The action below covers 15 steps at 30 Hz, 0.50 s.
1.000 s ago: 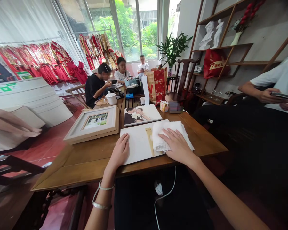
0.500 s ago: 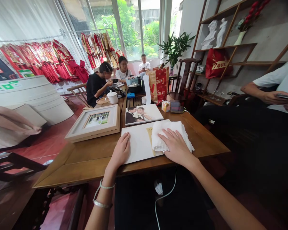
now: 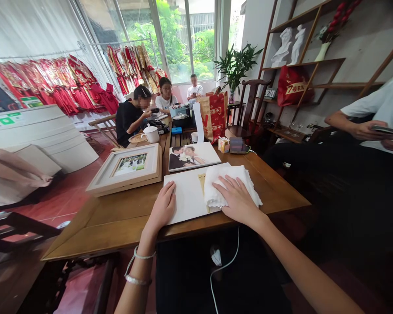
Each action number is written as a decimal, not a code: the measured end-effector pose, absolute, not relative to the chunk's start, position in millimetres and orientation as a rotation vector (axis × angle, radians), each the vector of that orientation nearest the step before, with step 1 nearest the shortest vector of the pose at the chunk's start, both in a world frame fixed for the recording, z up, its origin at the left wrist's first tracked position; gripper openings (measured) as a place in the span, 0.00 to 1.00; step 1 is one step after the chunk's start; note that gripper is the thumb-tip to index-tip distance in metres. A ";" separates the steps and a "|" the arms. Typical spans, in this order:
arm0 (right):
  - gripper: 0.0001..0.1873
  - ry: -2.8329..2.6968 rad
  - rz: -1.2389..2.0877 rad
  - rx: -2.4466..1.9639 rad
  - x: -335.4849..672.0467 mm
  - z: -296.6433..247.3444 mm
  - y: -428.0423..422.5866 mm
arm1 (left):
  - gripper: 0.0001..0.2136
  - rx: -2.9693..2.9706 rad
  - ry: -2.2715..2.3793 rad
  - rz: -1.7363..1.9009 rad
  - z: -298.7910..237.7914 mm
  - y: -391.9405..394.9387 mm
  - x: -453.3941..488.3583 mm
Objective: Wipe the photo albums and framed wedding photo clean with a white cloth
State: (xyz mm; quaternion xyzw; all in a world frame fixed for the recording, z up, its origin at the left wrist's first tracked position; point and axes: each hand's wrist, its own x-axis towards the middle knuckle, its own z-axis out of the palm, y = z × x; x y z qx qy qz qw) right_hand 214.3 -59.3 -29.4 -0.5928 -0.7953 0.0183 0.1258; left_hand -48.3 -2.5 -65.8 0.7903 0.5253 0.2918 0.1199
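Observation:
A white album lies flat on the wooden table in front of me. My left hand rests on its left edge with the fingers stretched out flat. A folded white cloth lies on the album's right half. My right hand presses flat on the cloth with the fingers spread. A gold strip on the album shows just left of the cloth.
A framed photo and a second photo album lie further back on the table. Behind them are a teapot, a red bag and small boxes. Three people sit at the far end. Another person holds a phone at right.
My right hand and the cloth have slid a little to the left across the album. My left hand has stayed where it was.

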 end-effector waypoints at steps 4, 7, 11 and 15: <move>0.34 -2.305 0.053 -1.742 211.9 -29.7 -49.4 | 0.21 2.313 1.531 0.852 -66.6 -2.2 -49.3; 0.34 -2.301 0.038 -1.740 210.5 -31.4 -45.7 | 0.21 2.308 1.527 0.858 -67.3 -2.1 -49.9; 0.35 -2.293 0.013 -1.743 209.9 -34.3 -45.9 | 0.21 2.311 1.518 0.880 -68.0 -2.0 -49.8; 0.35 -2.294 0.009 -1.738 210.0 -36.1 -47.1 | 0.21 2.304 1.530 0.865 -66.9 -2.7 -48.6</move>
